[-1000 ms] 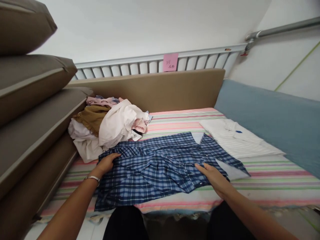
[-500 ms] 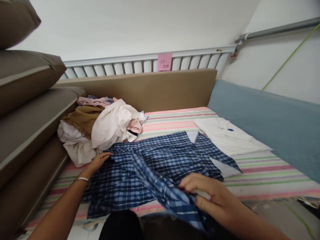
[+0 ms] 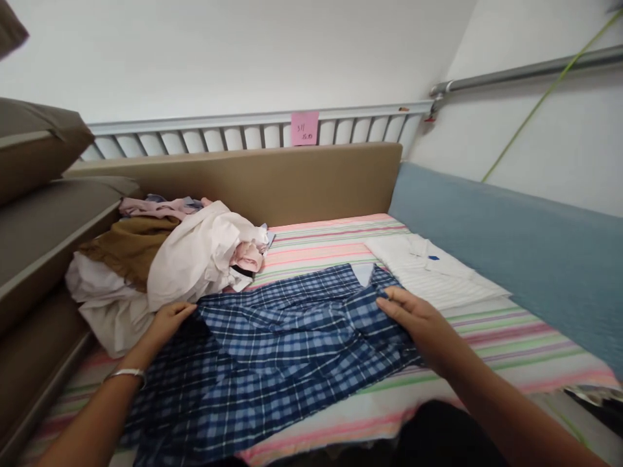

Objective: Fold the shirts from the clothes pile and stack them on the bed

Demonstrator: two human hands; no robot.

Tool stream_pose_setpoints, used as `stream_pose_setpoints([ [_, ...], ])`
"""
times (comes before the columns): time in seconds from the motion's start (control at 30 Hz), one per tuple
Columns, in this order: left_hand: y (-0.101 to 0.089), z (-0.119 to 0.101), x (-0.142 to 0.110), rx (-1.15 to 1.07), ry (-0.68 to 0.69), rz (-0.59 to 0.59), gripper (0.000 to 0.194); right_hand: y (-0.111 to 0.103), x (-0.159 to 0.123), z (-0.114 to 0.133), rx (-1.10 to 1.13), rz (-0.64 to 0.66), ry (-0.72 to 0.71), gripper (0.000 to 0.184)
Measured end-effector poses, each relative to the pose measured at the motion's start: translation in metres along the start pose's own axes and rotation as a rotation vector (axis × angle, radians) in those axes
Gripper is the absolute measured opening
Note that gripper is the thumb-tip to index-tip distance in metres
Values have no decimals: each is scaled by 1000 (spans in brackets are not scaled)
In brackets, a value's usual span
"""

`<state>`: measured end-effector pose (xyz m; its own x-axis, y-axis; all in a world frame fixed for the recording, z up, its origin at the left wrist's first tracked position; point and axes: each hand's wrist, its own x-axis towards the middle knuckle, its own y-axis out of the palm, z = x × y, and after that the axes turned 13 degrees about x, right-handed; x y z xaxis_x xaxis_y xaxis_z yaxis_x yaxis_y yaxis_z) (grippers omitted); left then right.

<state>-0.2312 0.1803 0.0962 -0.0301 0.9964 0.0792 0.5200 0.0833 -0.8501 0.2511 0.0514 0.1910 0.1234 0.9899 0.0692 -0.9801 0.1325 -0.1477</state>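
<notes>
A blue plaid shirt [image 3: 272, 337] lies spread over the striped sheet, its pale inner collar patch showing at the far right. My left hand [image 3: 172, 316], with a light bracelet on the wrist, pinches the shirt near its left upper part, close to the clothes pile. My right hand [image 3: 406, 311] is closed on a folded-over part of the same shirt, probably a sleeve or cuff, laid across its right side. Just beyond my right hand is a folded white striped shirt [image 3: 438, 279] with a small blue mark.
A heap of crumpled clothes [image 3: 195, 253], white, pink and mustard, sits at the left beside stacked brown cushions [image 3: 43, 233]. Behind runs a brown padded board [image 3: 292, 181] below a white radiator [image 3: 209, 137] with a pink note [image 3: 304, 128]. A blue padded panel [image 3: 501, 227] borders the right.
My right hand has carried the plaid fabric from the near edge up and across to the shirt's right side. My left hand still pinches the left part. The view has shifted slightly right.
</notes>
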Motion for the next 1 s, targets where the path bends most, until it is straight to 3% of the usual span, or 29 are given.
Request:
stream_pose_setpoints([
  [0.13, 18, 0, 27, 101, -22, 47, 46, -6, 61, -24, -117, -155, -11, 30],
  [0.23, 36, 8, 40, 141, -40, 60, 46, 3, 102, -70, -316, -205, 160, 30],
  [0.3, 43, 16, 42, 147, -39, 72, 47, 9, 117, -99, -352, -176, 286, 33],
  [0.4, 41, 28, 39, 148, -21, 73, 47, 13, 125, -126, -333, -155, 311, 40],
  [0.5, 33, 33, 35, 128, 3, 69, 43, 12, 126, -128, -288, -131, 205, 47],
  [0.6, 28, 31, 33, 108, 6, 38, 42, 9, 125, -111, -268, -123, -2, 45],
  [0.73, 30, 25, 33, 106, -18, -25, 45, 5, 126, -92, -279, -222, -279, 41],
  [0.93, 38, 14, 29, 134, -64, -70, 38, 2, 142, -120, -442, -232, -84, 38],
  [1.0, 39, 11, 29, 149, -68, -73, 36, 0, 146, -125, -482, -230, -97, 37],
])
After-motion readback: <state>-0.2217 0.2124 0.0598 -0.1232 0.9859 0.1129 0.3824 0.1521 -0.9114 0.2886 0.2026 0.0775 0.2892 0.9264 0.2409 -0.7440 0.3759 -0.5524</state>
